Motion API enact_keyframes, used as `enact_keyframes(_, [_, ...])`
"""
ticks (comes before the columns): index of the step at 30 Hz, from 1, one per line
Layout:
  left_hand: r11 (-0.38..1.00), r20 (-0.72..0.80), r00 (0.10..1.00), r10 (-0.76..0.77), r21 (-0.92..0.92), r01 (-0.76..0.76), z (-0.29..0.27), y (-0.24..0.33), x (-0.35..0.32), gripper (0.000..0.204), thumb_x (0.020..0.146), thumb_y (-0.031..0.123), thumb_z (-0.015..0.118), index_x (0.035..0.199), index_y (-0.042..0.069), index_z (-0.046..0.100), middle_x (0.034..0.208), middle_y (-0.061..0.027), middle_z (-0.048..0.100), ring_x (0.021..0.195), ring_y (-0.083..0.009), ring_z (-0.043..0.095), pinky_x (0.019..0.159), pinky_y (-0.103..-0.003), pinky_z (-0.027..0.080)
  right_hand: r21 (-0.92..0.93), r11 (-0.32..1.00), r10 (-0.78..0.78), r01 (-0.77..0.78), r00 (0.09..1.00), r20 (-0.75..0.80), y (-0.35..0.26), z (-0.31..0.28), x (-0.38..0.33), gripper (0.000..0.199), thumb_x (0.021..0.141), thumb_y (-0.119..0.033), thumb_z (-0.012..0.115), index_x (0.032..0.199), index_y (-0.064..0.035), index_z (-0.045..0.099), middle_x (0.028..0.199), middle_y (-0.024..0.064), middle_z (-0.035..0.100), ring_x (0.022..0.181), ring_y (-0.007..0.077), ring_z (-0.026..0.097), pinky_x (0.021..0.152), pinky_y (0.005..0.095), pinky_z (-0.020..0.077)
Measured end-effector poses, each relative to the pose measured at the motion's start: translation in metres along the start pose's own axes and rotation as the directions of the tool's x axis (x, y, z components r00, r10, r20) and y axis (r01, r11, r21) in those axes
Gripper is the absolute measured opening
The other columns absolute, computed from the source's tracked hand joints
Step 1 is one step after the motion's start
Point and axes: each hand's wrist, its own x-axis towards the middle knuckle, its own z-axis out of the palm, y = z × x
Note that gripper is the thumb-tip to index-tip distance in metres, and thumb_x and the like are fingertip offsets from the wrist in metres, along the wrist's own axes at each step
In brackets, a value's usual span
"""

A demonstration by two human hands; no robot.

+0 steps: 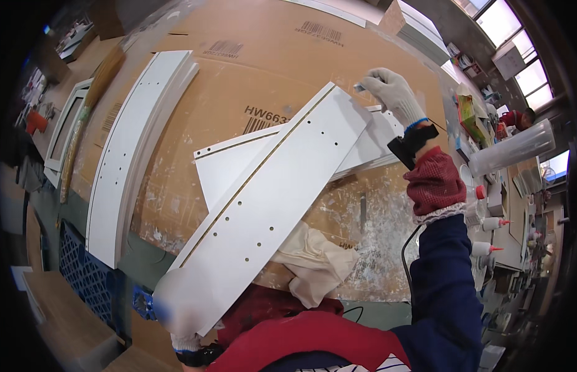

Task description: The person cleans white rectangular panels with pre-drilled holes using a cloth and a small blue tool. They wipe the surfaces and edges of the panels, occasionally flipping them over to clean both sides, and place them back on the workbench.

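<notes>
A long white board (257,204) with a grooved edge and several small drilled holes slants from my body across the worktable. Its near end is at my left hand (180,304), gloved in white and closed on the corner; blur hides much of its fingers. Just beyond the board's far end my right hand (389,93) is raised, also white-gloved. Its fingers are curled in a pinch round a small grey piece (360,87), too small to name. Beneath the long board lie other white boards (229,162), one with a groove and holes along its edge.
A stack of narrow white panels (130,155) stands to the left. A crumpled cream cloth (316,260) lies near me on the cardboard-covered table (183,130). Blue plastic crates (84,266) are at lower left. Red-tipped bottles (490,224) line the right, where another person (516,119) shows farther off.
</notes>
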Motion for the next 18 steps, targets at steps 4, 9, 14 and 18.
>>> enact_keyframes(4, [0.987,-0.249,0.957,0.148,-0.031,-0.16,0.011,-0.008,-0.007,0.026,0.07,0.013,0.064,0.081,-0.01,0.058,0.084,-0.0243,0.066,0.068,-0.0335,0.068,0.06,-0.042,0.06,-0.154,0.986,-0.045,0.056,0.996,0.073,-0.016,0.021,0.039,0.034,0.082,-0.034,0.063,0.095,-0.0027,0.068,0.075,0.0048,0.061,0.06,0.0128,0.055,0.049,0.0276,0.0468])
enact_keyframes(9, [0.995,-0.228,0.969,0.092,0.066,-0.079,-0.045,-0.018,-0.015,0.027,0.068,0.008,0.064,0.09,-0.006,0.056,0.093,-0.0203,0.065,0.08,-0.0312,0.068,0.073,-0.041,0.059,-0.309,0.95,-0.007,0.055,0.988,0.156,-0.024,0.035,0.062,0.034,0.077,-0.035,0.065,0.093,-0.0051,0.068,0.077,0.0056,0.062,0.061,0.0161,0.057,0.05,0.0297,0.0472])
enact_keyframes(14, [0.983,-0.317,0.944,0.096,0.178,-0.041,-0.067,-0.026,-0.012,0.044,0.069,0.011,0.067,0.106,-0.008,0.053,0.098,-0.0204,0.064,0.083,-0.0314,0.068,0.074,-0.043,0.059,-0.181,0.983,-0.001,0.035,0.983,0.182,-0.017,0.033,0.065,0.033,0.073,-0.033,0.066,0.089,-0.0041,0.066,0.077,0.0063,0.064,0.065,0.0183,0.058,0.055,0.0305,0.048])
enact_keyframes(18, [0.995,-0.141,0.985,0.103,0.023,-0.101,-0.024,0.0,-0.007,0.045,0.07,0.011,0.067,0.108,-0.009,0.053,0.098,-0.02,0.065,0.085,-0.0318,0.068,0.075,-0.042,0.058,-0.293,0.947,-0.102,0.13,0.989,0.11,-0.01,0.029,0.065,0.03,0.075,-0.032,0.064,0.087,-0.0041,0.067,0.077,0.0064,0.064,0.065,0.0167,0.057,0.057,0.0304,0.0474])
